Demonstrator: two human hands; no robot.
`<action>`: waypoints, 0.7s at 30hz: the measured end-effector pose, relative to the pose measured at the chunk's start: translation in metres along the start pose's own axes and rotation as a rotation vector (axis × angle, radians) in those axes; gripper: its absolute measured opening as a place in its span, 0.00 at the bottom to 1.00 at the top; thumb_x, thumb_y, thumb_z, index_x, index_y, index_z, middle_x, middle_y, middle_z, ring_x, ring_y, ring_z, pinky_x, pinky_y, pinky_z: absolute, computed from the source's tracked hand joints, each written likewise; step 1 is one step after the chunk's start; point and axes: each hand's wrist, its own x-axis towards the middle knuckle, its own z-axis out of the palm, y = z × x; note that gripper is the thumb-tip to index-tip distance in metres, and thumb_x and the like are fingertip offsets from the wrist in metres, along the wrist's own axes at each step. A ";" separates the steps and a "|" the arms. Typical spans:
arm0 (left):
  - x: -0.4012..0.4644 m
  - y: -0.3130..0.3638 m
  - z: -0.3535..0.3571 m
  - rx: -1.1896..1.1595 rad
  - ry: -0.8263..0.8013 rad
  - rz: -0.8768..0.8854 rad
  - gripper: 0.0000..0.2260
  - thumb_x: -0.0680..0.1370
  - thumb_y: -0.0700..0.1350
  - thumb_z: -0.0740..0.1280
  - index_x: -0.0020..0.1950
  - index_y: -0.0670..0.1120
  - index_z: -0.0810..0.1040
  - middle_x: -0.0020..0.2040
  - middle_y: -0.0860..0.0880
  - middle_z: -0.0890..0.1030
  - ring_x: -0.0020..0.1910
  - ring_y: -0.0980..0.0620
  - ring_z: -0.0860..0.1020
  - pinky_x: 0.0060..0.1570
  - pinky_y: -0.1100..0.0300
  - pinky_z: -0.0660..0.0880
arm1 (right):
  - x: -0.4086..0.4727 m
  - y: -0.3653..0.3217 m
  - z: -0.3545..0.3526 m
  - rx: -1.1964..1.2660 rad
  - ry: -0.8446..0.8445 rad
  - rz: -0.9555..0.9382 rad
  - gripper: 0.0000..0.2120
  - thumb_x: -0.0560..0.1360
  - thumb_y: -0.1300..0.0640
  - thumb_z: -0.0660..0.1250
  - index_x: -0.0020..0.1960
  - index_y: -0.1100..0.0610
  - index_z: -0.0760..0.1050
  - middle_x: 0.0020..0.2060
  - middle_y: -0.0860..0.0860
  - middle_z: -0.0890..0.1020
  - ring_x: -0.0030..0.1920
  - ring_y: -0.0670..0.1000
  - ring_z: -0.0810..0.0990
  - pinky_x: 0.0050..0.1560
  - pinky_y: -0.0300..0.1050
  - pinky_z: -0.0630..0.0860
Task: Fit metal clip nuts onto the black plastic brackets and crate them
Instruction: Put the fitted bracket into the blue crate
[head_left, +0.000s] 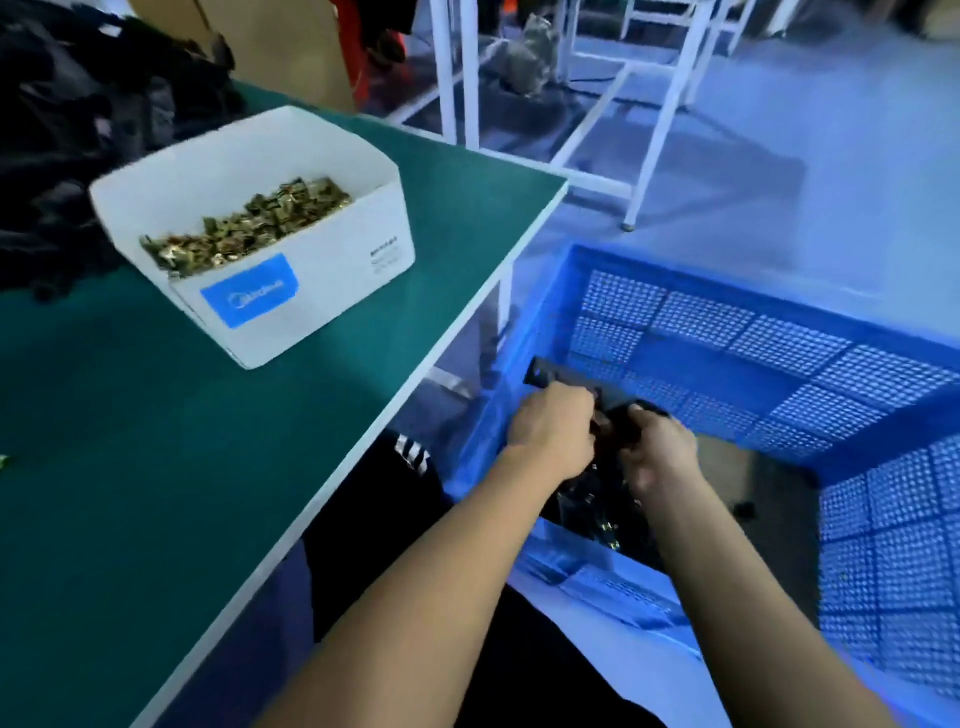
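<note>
While the large blue perforated plastic crate (769, 332) sits beside the green-topped table (156, 467), both hands hold black plastic brackets (566, 379) above it: left hand (553, 428) gripping one, right hand (657, 452) clutching another. Brass-coloured metal clip nuts (244, 228) fill the white cardboard box (291, 270) on the table.

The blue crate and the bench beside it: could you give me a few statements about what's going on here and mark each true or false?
1. Both hands, left hand and right hand, hold a black bracket over the blue crate. True.
2. The white box on the green bench is empty. False: it holds a heap of brass-coloured metal clips.
3. The crate sits on the bench. False: it stands lower, beside the bench.
4. The white box carries a blue label. True.
5. More black parts lie in the crate below the hands. True.
</note>
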 end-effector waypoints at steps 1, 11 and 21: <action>0.001 -0.007 0.012 0.022 -0.025 -0.027 0.11 0.79 0.46 0.72 0.60 0.46 0.83 0.58 0.41 0.83 0.58 0.37 0.81 0.56 0.47 0.80 | -0.023 0.031 0.018 -0.106 -0.001 0.087 0.08 0.80 0.69 0.67 0.56 0.61 0.72 0.39 0.61 0.79 0.23 0.53 0.81 0.19 0.42 0.74; 0.011 -0.034 0.027 0.008 0.014 -0.106 0.07 0.79 0.44 0.70 0.55 0.45 0.83 0.55 0.43 0.84 0.56 0.38 0.82 0.56 0.47 0.81 | 0.014 0.069 0.020 -0.545 -0.093 0.021 0.05 0.79 0.63 0.70 0.54 0.61 0.78 0.45 0.59 0.82 0.44 0.57 0.83 0.43 0.51 0.81; -0.073 -0.053 -0.109 -0.386 0.486 0.054 0.03 0.76 0.43 0.73 0.49 0.49 0.85 0.45 0.52 0.87 0.42 0.55 0.84 0.48 0.55 0.81 | -0.107 0.001 0.126 -0.520 -0.404 -0.593 0.06 0.78 0.66 0.67 0.46 0.58 0.81 0.34 0.49 0.85 0.32 0.46 0.83 0.40 0.47 0.81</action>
